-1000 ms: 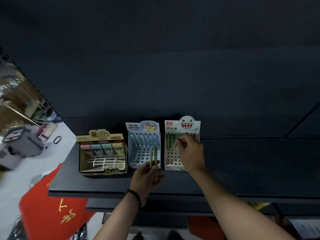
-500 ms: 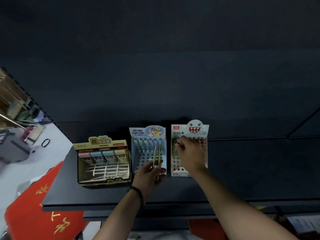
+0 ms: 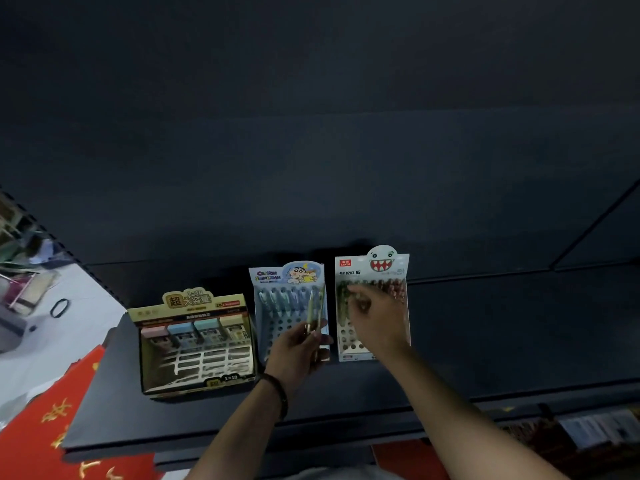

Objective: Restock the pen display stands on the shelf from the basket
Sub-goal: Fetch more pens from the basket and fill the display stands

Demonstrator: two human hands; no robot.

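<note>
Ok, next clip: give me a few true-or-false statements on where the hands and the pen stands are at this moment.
1. The left hand holds pens in front of the blue cartoon stand. True.
2. The gold box stands left of the blue cartoon stand on the shelf. True.
3. The right hand rests on the gold box. False: it reaches over the white ghost-face stand.
4. The left wrist is bare. False: it wears a dark wristband.
</note>
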